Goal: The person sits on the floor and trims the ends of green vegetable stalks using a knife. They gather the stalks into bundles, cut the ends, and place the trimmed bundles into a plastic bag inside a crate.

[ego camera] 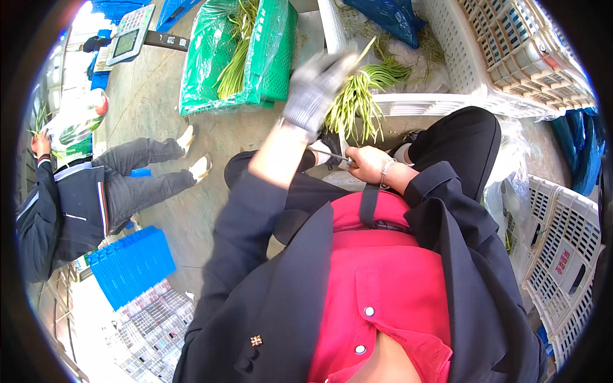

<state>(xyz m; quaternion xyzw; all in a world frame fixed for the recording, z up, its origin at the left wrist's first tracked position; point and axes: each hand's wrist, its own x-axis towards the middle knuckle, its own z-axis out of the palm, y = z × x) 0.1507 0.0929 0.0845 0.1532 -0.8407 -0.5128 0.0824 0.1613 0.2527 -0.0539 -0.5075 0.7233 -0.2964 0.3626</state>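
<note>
My left hand (313, 93), in a grey knit work glove, is raised and blurred above the front edge of a white plastic crate (421, 103). A single green stalk (368, 49) shows by its fingertips; the blur hides whether the fingers hold it. Just right of the glove, a bunch of green stems, likely garlic scapes (357, 103), hangs over the crate's edge, pale ends towards me. Bare and closed, my right hand (368, 163) grips a thin dark tool (330, 154), perhaps a knife, pointing left above my lap.
A green plastic crate (270, 62) lined with clear film holds more stems (234, 67). Blue plastic bagging (392, 19) lies inside the white crate. White crates (562, 268) stand at right. A digital scale (128, 40), stacked blue crates (134, 263) and another person (76, 201) are at left.
</note>
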